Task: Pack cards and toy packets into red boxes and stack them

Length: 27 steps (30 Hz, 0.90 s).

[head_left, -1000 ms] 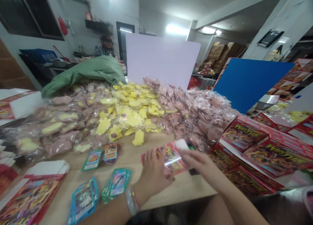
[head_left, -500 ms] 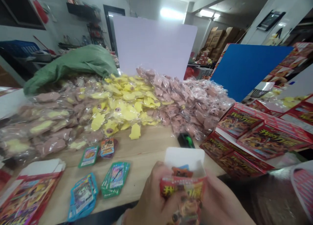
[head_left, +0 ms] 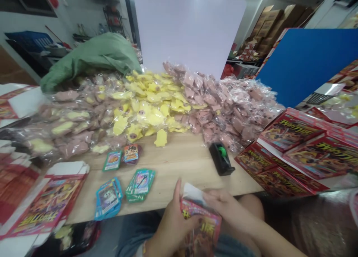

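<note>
Fingers point(head_left: 177, 191) of the left hand point(head_left: 167, 227) close around the left side of a small red carton point(head_left: 203, 227), with one finger raised straight along its edge. The carton sits low in the middle of the view, just off the near edge of the wooden table point(head_left: 179, 163) and over the person's lap, tilted with its white flap point(head_left: 192, 193) open at the top. The right hand point(head_left: 223, 206) reaches in from the right, its fingers bent narrowly over the flap and the carton's upper corner. The carton's face is glossy red with cartoon art and large yellow Chinese characters, too blurred to read. A black tape dispenser point(head_left: 221, 158) stands on the table beyond.
</note>
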Each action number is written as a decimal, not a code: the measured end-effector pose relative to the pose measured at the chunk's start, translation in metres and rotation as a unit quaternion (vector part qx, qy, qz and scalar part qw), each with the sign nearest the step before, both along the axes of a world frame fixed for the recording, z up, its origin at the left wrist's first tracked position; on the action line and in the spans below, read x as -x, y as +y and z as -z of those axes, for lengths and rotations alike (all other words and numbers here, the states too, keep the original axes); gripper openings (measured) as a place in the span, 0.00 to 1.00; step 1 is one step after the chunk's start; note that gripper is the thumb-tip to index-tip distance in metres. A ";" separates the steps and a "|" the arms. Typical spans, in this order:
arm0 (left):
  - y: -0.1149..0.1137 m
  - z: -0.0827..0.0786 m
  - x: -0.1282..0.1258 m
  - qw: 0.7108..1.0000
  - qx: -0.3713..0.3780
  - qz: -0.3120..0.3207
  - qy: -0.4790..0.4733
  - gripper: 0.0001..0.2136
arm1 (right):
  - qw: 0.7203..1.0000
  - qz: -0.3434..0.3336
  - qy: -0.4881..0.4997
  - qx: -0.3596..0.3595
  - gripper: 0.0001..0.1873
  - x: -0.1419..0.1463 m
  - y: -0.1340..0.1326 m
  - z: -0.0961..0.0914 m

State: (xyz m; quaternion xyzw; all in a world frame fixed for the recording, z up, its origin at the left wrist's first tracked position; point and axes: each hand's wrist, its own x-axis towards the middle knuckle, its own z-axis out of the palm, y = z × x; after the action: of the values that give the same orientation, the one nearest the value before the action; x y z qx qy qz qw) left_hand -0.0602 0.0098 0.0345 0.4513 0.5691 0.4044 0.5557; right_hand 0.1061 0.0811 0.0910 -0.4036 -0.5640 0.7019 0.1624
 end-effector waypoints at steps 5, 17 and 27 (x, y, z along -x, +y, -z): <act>0.003 0.008 0.007 1.000 0.016 0.010 -0.004 0.42 | 0.999 -0.043 0.022 0.001 0.24 0.013 -0.003 -0.011; -0.009 0.020 0.003 1.000 0.010 0.009 0.029 0.38 | 0.997 -0.056 -0.021 -0.053 0.21 0.019 -0.011 0.012; -0.012 0.012 0.002 1.000 -0.005 0.008 -0.012 0.41 | 0.997 -0.066 -0.027 0.005 0.19 0.024 -0.004 -0.006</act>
State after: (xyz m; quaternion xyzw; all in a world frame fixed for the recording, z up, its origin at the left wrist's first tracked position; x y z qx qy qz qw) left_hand -0.0620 -0.0019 0.0220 0.4539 0.5571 0.4084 0.5629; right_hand 0.0823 0.0766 0.0969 -0.3855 -0.5897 0.7029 0.0983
